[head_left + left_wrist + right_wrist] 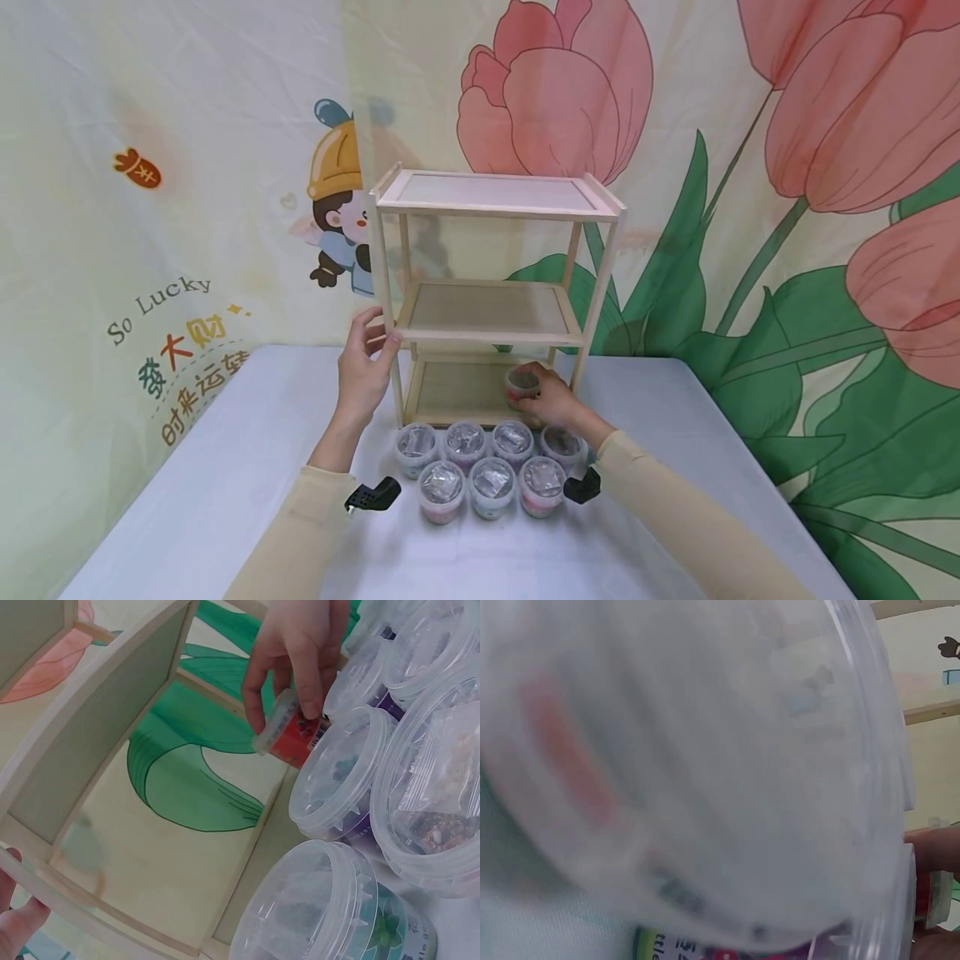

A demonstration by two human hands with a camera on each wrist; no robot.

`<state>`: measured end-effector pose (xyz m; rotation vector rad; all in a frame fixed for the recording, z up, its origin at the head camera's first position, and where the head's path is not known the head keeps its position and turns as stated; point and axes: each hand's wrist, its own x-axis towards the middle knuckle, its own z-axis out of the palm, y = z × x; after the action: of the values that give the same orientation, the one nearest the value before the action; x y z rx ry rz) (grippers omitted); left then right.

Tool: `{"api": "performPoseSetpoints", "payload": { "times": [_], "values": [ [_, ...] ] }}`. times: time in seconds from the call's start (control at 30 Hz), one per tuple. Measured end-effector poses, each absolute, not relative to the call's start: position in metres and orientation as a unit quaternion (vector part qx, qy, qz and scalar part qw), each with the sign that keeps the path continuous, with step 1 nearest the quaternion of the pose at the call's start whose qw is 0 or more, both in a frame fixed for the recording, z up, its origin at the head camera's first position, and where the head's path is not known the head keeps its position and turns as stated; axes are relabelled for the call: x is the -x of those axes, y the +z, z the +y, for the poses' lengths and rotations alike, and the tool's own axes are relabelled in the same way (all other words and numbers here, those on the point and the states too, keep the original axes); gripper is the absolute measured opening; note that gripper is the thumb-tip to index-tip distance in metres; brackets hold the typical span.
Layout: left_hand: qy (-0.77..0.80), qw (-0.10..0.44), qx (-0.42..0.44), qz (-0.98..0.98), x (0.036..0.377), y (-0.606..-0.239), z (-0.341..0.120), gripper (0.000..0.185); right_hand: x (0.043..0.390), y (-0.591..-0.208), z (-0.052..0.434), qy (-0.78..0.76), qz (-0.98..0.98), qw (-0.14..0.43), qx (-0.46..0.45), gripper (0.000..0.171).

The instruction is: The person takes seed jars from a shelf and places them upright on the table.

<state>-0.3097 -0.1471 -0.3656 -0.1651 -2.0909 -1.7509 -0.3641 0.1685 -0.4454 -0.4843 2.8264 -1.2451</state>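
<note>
A small clear-lidded plastic tub with a red label (294, 741) is gripped between the thumb and fingers of my right hand (557, 400). In the head view it sits over the right part of the bottom shelf (457, 390). My left hand (362, 372) holds the left front post of a three-tier wooden rack (495, 337), thumb by the middle shelf's corner. Several more lidded tubs (492, 482) stand in two rows before the rack. One tub lid (727, 772) fills most of the right wrist view, blurred, and largely hides the right hand there.
The rack stands on a white-covered table (660, 500). Its top shelf (495, 192) and middle shelf (487, 309) lie above the right hand. A printed cloth (570, 108) with tulips hangs behind. Both wrists carry a black device (375, 495).
</note>
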Motion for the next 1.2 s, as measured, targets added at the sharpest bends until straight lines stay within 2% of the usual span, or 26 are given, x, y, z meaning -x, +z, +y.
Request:
{"api": "performPoseSetpoints", "payload": {
  "times": [0.23,0.67,0.93,1.2],
  "values": [
    [-0.623,0.215,0.064,-0.749,0.330,-0.388,-0.155,0.052,0.365,-0.449,0.166,-0.386,0.909,-0.033,0.151,0.047],
    [-0.618,0.229,0.070,-0.749,0.332,-0.392,-0.155,0.050,0.358,-0.442,0.167,-0.414,0.894,-0.053,0.161,0.039],
    [-0.590,0.264,0.054,-0.761,0.331,-0.392,-0.154,0.048,0.331,-0.418,0.177,-0.451,0.869,-0.046,0.198,0.038],
    [-0.569,0.284,0.055,-0.770,0.331,-0.392,-0.152,0.047,0.292,-0.398,0.208,-0.452,0.868,-0.028,0.204,0.039]
  ]
}}
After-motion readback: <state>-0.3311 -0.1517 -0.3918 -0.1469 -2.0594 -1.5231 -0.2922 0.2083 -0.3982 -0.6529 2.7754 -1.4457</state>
